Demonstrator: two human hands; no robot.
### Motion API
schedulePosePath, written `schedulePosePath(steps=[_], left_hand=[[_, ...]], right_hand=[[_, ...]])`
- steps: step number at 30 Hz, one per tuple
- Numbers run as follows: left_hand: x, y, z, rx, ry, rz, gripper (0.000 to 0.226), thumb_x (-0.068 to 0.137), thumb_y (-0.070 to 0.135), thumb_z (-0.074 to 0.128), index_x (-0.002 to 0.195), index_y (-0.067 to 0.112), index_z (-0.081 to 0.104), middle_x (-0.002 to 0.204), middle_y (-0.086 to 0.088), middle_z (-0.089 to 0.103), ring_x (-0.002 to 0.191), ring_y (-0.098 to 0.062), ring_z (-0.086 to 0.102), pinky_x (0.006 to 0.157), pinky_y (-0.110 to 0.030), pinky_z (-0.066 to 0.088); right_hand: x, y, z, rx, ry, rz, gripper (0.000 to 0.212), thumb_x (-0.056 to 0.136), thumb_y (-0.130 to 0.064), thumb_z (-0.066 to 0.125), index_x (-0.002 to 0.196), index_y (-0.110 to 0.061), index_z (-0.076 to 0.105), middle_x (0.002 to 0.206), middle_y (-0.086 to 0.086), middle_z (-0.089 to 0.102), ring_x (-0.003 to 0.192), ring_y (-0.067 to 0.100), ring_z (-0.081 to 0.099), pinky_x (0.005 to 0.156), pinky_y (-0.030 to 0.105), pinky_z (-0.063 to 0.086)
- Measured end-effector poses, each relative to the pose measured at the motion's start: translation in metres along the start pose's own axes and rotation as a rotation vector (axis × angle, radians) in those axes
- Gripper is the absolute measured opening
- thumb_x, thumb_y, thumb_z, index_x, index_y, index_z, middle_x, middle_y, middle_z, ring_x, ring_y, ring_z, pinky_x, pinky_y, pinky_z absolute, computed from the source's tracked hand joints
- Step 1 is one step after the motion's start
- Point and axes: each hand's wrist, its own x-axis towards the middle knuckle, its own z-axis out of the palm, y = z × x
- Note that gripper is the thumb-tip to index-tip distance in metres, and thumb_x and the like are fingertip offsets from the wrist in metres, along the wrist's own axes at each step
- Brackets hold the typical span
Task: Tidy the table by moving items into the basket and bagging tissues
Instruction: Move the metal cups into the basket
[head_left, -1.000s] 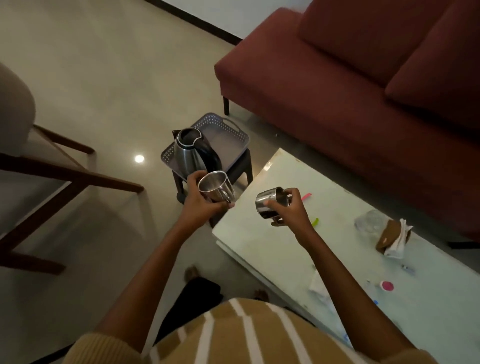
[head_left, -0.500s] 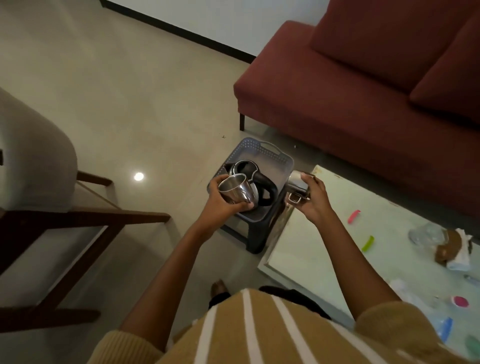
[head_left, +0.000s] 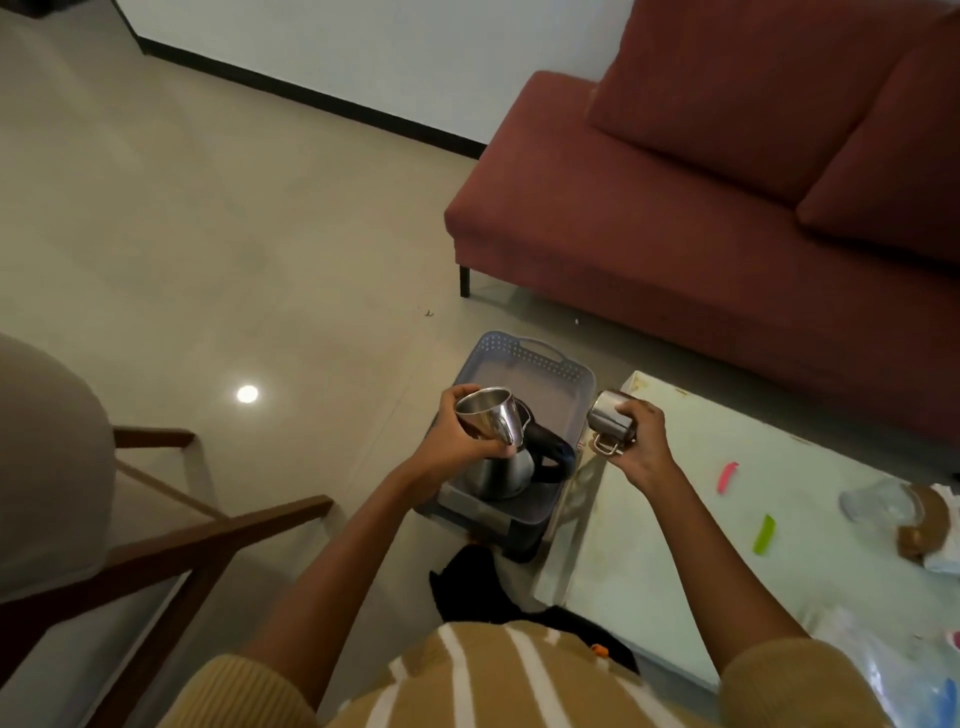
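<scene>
My left hand grips a steel mug and holds it above the grey basket, over the steel kettle that stands inside. My right hand grips a second steel mug, tipped on its side, at the basket's right rim beside the pale table. Crumpled tissues lie with a brown wrapper at the table's far right edge.
The basket sits on a dark stool between my knees and the red sofa. A pink clip, a green clip and a clear plastic bag lie on the table. A wooden chair stands on the left.
Both hands have carried their mugs from the table's corner to the basket; the left mug is now over the kettle. My view has tilted down toward the basket.
</scene>
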Motion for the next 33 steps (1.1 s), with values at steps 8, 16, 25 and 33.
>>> schedulePosePath(steps=[8,16,25,33], left_hand=[[0.097,0.028,0.0,0.245,-0.086,-0.014,0.089,0.051,0.012,0.082,0.119,0.036,0.03,0.125,-0.004,0.046,0.117,-0.025,0.05,0.1,-0.043,0.047],[0.158,0.021,-0.003,0.316,0.009,-0.006,0.091,0.041,0.032,0.079,0.12,0.033,0.033,0.113,0.0,0.053,0.104,-0.023,0.059,0.09,-0.046,0.052],[0.181,-0.009,-0.008,0.259,-0.056,-0.007,0.086,0.048,0.016,0.08,0.12,0.03,0.035,0.114,0.011,0.05,0.108,-0.015,0.055,0.09,-0.032,0.051],[0.187,-0.016,-0.006,0.262,-0.079,0.013,0.086,0.049,0.013,0.081,0.121,0.027,0.036,0.119,0.004,0.049,0.11,-0.014,0.053,0.092,-0.029,0.048]], right_hand=[[0.088,0.004,0.044,-0.941,0.093,-0.295,0.067,0.066,-0.015,0.078,0.12,-0.013,0.038,0.12,0.016,0.054,0.1,0.03,0.058,0.081,0.037,0.049],[0.159,0.026,0.064,-1.442,0.047,-0.334,0.075,0.072,-0.022,0.075,0.135,-0.017,0.034,0.141,0.013,0.032,0.119,0.036,0.049,0.097,0.044,0.045],[0.208,0.056,0.071,-1.738,0.12,-0.381,0.077,0.082,-0.02,0.067,0.145,-0.016,0.024,0.147,0.017,0.032,0.135,0.036,0.031,0.11,0.048,0.032],[0.211,0.065,0.069,-1.748,0.189,-0.499,0.07,0.084,-0.011,0.064,0.143,-0.009,0.028,0.145,0.021,0.033,0.131,0.035,0.036,0.107,0.044,0.039]])
